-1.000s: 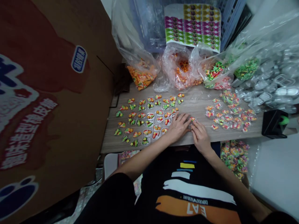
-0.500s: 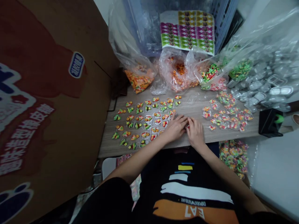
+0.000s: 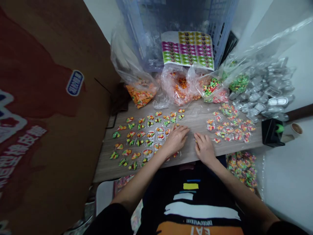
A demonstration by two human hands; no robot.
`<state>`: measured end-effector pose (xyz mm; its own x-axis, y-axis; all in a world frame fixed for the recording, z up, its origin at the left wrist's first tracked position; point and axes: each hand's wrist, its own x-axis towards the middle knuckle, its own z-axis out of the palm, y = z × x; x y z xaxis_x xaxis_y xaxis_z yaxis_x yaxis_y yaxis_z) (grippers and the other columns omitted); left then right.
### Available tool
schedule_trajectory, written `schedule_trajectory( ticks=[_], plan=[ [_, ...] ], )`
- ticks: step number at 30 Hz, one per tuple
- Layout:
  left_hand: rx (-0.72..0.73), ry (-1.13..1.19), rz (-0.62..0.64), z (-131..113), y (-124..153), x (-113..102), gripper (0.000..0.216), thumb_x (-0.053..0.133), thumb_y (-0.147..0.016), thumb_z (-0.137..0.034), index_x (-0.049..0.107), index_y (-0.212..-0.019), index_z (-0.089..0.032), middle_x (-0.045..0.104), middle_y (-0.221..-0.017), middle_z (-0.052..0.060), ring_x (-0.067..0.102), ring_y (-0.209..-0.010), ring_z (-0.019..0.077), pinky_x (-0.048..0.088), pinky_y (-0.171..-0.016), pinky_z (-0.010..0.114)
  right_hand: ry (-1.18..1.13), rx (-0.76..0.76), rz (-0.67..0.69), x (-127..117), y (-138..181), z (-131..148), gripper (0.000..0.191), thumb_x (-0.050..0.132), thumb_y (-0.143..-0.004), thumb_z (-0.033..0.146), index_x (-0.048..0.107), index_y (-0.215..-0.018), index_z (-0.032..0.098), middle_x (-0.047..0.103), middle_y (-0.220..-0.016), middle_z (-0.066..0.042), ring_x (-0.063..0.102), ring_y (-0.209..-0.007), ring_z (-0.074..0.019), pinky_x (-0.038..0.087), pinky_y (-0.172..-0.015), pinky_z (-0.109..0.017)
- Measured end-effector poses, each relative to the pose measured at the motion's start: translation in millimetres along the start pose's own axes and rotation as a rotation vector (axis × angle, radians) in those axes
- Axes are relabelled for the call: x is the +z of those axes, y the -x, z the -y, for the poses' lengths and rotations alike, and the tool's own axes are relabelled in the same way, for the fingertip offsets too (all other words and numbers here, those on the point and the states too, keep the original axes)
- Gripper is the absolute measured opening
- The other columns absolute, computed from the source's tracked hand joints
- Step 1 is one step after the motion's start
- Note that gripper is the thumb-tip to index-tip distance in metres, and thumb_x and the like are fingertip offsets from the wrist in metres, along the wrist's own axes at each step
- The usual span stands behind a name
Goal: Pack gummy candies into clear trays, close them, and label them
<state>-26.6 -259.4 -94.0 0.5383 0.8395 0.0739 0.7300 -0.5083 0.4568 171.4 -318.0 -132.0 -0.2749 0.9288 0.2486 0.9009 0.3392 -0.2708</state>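
Note:
My left hand (image 3: 176,138) lies palm down with its fingers stretched out, over the right edge of the rows of small clear plastic trays (image 3: 160,133). These trays hold colourful gummy candies, some shaped like pizza slices, others green with yellow stars. A few trays are hidden under that hand and forearm. To its right, my right hand (image 3: 204,147) rests low over the table with its fingers curled together. A small coloured bit shows at its fingertips, too small to name. Beyond it lies a loose cluster of filled clear packs (image 3: 230,127). The two hands are apart.
Open plastic bags of candy stand along the back, including one of orange pieces (image 3: 141,94). A heap of empty clear trays (image 3: 266,88) is at the back right. A tape dispenser (image 3: 272,132) sits at the right end. A large carton (image 3: 49,114) walls off the left.
My hands were together over a small thing and have now separated, the left one moving left toward the trays. The whole view has shifted, with the table lower in it.

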Motion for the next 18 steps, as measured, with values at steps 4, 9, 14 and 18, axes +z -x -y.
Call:
schedule_trajectory(
  ticks=[4, 9, 14, 18],
  plan=[
    [-0.027, 0.021, -0.017, 6.4, 2.9, -4.8, 0.034, 0.054, -0.097, -0.021, 0.066, -0.128, -0.021, 0.064, -0.139, 0.012, 0.058, -0.130, 0.0254, 0.027, -0.122, 0.060, 0.025, 0.090, -0.190, -24.8, -27.2, -50.2, 0.044, 0.047, -0.093, 0.018, 0.059, -0.135, 0.016, 0.064, -0.129, -0.015, 0.053, -0.113, -0.0301, 0.045, -0.099, -0.049],
    [-0.012, 0.026, -0.026, 6.0, -0.9, -4.9, 0.033, 0.054, -0.097, -0.020, 0.066, -0.127, -0.020, 0.065, -0.136, 0.012, 0.060, -0.127, 0.0254, 0.035, -0.118, 0.056, 0.180, 0.198, -0.171, -34.7, -81.3, -123.4, 0.037, 0.050, -0.090, 0.020, 0.067, -0.122, 0.012, 0.066, -0.120, -0.017, 0.053, -0.108, -0.0314, 0.044, -0.096, -0.049],
    [0.030, -0.075, 0.067, 3.4, 11.6, -10.9, 0.040, 0.063, -0.092, -0.022, 0.062, -0.132, -0.018, 0.060, -0.142, 0.013, 0.051, -0.137, 0.0300, 0.028, -0.122, 0.057, 0.259, 0.191, -0.048, -27.6, -124.9, -143.5, 0.033, 0.052, -0.092, 0.026, 0.070, -0.115, 0.011, 0.069, -0.115, -0.017, 0.052, -0.110, -0.0324, 0.041, -0.098, -0.047],
    [0.105, -0.139, 0.212, 4.6, 40.3, -22.7, 0.062, 0.078, -0.082, -0.033, 0.056, -0.138, -0.019, 0.050, -0.152, 0.016, 0.037, -0.147, 0.0360, 0.021, -0.122, 0.061, 0.353, 0.189, 0.116, -25.7, -153.5, -142.0, 0.042, 0.057, -0.084, 0.020, 0.066, -0.123, 0.009, 0.066, -0.122, -0.021, 0.052, -0.113, -0.0342, 0.040, -0.097, -0.049]
  ],
)
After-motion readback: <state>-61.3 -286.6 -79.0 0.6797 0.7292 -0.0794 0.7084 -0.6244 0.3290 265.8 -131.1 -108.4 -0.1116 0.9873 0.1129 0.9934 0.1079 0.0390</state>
